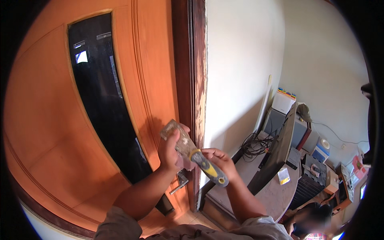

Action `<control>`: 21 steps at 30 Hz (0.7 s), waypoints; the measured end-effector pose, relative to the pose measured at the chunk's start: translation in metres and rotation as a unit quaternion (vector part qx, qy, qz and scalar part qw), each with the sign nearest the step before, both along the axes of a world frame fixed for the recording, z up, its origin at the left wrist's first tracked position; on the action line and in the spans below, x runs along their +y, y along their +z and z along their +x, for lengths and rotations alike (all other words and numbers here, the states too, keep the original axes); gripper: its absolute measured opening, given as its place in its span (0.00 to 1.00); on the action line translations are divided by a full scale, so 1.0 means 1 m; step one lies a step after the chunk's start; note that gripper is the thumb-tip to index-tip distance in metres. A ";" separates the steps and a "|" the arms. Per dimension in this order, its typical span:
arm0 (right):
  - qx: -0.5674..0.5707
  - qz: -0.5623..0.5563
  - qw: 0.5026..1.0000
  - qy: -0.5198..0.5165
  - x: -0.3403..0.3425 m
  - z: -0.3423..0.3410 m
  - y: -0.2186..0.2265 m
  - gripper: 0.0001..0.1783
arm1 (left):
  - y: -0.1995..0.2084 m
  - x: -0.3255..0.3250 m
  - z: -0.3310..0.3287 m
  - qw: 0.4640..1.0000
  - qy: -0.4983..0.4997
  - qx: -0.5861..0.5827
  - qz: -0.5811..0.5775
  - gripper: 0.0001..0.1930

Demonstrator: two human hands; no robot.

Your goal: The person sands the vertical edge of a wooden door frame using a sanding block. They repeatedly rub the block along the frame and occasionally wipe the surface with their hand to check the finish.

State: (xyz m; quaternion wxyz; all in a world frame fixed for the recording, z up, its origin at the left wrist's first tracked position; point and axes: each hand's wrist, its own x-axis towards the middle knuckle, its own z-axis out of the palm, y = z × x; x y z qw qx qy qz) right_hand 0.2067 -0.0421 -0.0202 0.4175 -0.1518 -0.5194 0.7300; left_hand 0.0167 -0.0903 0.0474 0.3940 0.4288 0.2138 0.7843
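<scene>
A person's right hand grips the yellow-and-grey handle of a putty scraper, while the left hand is closed over its wide, paint-caked blade. The tool's long axis slants from lower right up to upper left, its blade end nearest the worn dark door frame, just beside the orange door and its metal lever handle. The left fingers hide the blade's middle; whether its edge touches the wood cannot be told.
</scene>
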 end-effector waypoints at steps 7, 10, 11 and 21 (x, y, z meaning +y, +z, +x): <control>-0.051 0.499 0.793 -0.346 -0.053 -0.020 0.000 0.35 | 0.017 -0.005 0.016 0.984 -0.076 -0.148 -0.064 0.15; -0.120 0.512 0.786 -0.325 -0.055 -0.015 0.021 0.31 | 0.016 -0.007 0.028 0.983 -0.038 -0.148 -0.104 0.15; -0.106 0.517 0.782 -0.331 -0.055 -0.014 0.026 0.29 | 0.015 -0.007 0.030 0.982 -0.019 -0.146 -0.116 0.15; -0.173 0.455 0.762 -0.427 -0.056 -0.025 0.008 0.15 | 0.014 -0.007 0.022 0.987 0.024 -0.122 -0.100 0.17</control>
